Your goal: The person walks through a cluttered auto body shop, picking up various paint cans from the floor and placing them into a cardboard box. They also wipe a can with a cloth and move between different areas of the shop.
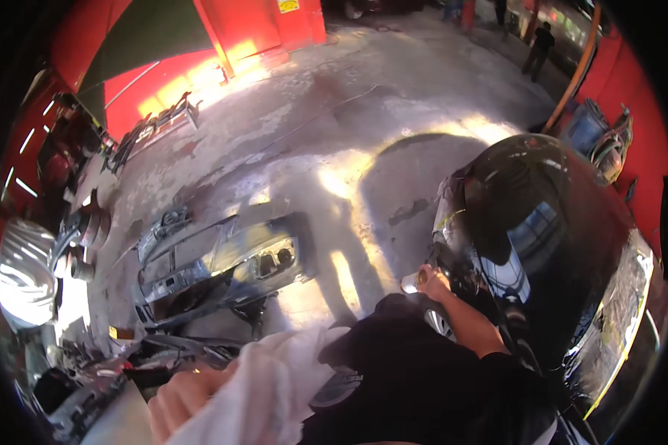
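Concrete (267, 141), right hand (436, 284) clasping pale object (409, 284), left hand (184, 400) curled — hold on cloth (263, 378) unclear

Loose car panel (234, 259) on floor (274, 111), left; silvery object (26, 274) farther left; blue drum (586, 127) near red wall (638, 81), right; person (542, 46) far right.

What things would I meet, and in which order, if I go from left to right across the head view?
Crinkled silvery object → left hand → right hand → black vehicle → red wall at the right side.
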Available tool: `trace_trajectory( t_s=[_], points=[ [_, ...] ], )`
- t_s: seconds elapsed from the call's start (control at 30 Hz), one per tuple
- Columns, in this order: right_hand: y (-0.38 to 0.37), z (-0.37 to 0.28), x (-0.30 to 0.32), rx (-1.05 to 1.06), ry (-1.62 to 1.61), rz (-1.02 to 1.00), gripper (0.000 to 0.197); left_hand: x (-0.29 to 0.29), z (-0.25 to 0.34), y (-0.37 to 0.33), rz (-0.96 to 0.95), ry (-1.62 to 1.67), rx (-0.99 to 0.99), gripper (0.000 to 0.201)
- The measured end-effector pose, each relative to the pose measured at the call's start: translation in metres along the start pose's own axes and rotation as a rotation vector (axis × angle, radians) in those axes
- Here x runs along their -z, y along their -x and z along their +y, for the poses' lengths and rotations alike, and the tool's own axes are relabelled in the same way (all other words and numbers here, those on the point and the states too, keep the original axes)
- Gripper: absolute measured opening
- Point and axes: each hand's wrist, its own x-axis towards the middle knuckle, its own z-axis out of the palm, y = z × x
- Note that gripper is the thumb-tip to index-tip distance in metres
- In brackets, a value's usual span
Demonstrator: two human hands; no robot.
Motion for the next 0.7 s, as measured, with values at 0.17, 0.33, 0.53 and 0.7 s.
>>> trace_trajectory(
  t_s=[0.17, 0.33, 0.53, 0.7],
  points=[
    [-0.113, 0.032, 0.027, -0.096, 0.050, 0.122, 0.074, 0.146, -0.069, -0.003, -0.084, -0.033, -0.058, 0.035],
    [-0.273, 0.012, 0.048, -0.126, 0.137, 0.014, 0.077, 0.258, -0.134, -0.014, -0.049, -0.167, -0.064, 0.032],
    [-0.433, -0.021, 0.147, 0.053, 0.168, -0.087, 0.072, 0.387, -0.214, -0.018, 0.109, -0.251, -0.049, 0.029],
    [-0.573, -0.133, 0.220, 0.132, 0.232, -0.110, 0.069, 0.471, -0.241, -0.007, 0.255, -0.412, -0.018, 0.026]
  ],
)
